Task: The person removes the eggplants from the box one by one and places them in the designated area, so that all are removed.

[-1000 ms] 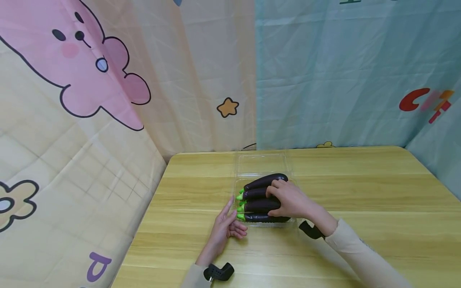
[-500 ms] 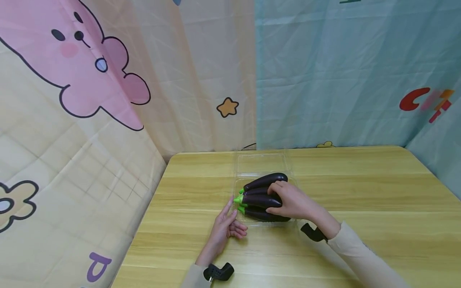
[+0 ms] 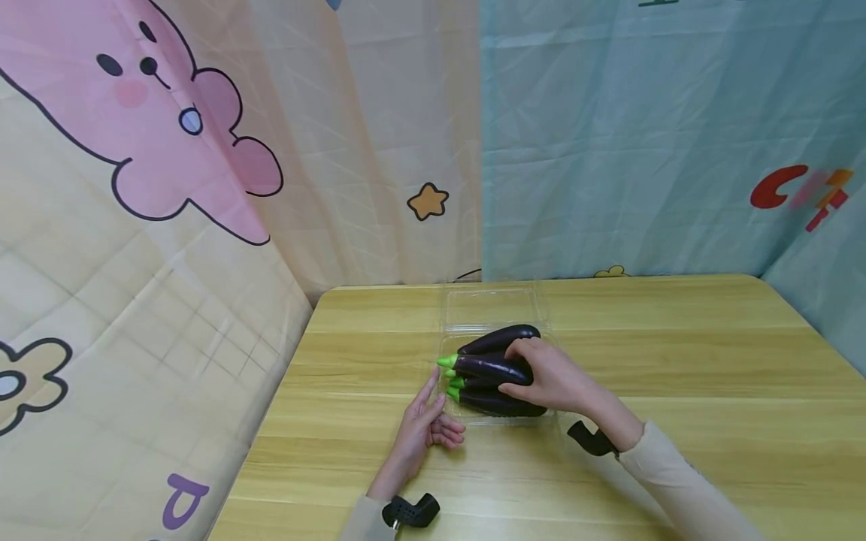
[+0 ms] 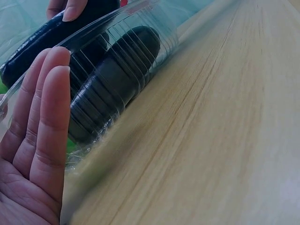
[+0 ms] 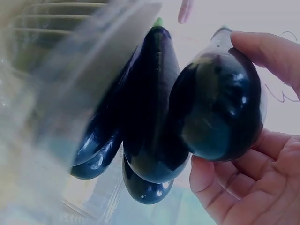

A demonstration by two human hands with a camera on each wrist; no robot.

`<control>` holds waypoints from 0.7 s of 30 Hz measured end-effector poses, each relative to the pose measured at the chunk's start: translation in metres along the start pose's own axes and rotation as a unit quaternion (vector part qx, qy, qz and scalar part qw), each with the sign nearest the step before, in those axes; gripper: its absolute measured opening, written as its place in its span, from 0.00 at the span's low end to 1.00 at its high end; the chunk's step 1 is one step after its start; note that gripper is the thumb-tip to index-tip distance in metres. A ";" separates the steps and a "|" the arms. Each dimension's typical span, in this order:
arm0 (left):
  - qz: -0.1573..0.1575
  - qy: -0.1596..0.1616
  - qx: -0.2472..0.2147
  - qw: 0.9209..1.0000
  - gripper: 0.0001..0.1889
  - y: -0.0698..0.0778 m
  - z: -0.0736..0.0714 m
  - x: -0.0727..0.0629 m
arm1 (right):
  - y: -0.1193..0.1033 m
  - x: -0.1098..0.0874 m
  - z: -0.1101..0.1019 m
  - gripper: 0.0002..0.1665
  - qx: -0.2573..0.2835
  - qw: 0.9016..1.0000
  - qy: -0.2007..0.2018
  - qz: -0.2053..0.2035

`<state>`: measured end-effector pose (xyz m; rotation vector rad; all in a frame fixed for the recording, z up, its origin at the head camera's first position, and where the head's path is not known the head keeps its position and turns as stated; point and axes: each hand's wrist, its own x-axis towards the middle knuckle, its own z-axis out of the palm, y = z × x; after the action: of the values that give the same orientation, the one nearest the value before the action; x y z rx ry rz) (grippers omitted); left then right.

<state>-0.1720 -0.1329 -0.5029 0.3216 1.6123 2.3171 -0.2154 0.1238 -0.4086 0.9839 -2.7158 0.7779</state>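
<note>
My right hand (image 3: 551, 376) grips a glossy dark purple eggplant (image 3: 482, 367) with a bright green stem end, thumb on one side and fingers on the other. In the right wrist view, the gripped eggplant (image 5: 215, 108) is nearest the camera, raised over the others. Several more eggplants (image 3: 501, 404) lie side by side in a clear plastic clamshell container (image 3: 456, 418), stems to the left. At the container's left end is my left hand (image 3: 419, 432), palm turned inward and fingers loosely extended. The left wrist view shows straight fingers (image 4: 52, 112) right beside the ribbed clear wall.
The container's clear lid (image 3: 492, 306) lies folded back toward the far table edge. Beneath everything is a wood-grain table (image 3: 676, 353). Printed curtains (image 3: 609, 150) hang behind it and along its left side. Each wrist wears a black camera band (image 3: 410, 511).
My right hand has lifted one eggplant above the others and shifted it slightly toward the back of the container. Its stem now points further left. My left hand has stayed in place.
</note>
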 end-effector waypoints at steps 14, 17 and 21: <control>0.003 -0.001 0.000 1.000 0.33 0.001 -0.001 0.001 | 0.003 0.002 -0.006 0.25 0.029 0.997 0.071 0.005; 0.003 -0.001 -0.002 1.000 0.33 0.001 -0.001 0.001 | 0.005 0.001 -0.007 0.26 0.028 0.996 0.088 0.009; 0.001 -0.002 -0.004 1.000 0.33 0.000 0.000 0.000 | 0.007 0.000 -0.008 0.26 0.030 0.994 0.105 0.025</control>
<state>-0.1724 -0.1330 -0.5026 0.3258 1.6020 2.3224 -0.2204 0.1323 -0.4042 0.7988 -2.5578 0.9211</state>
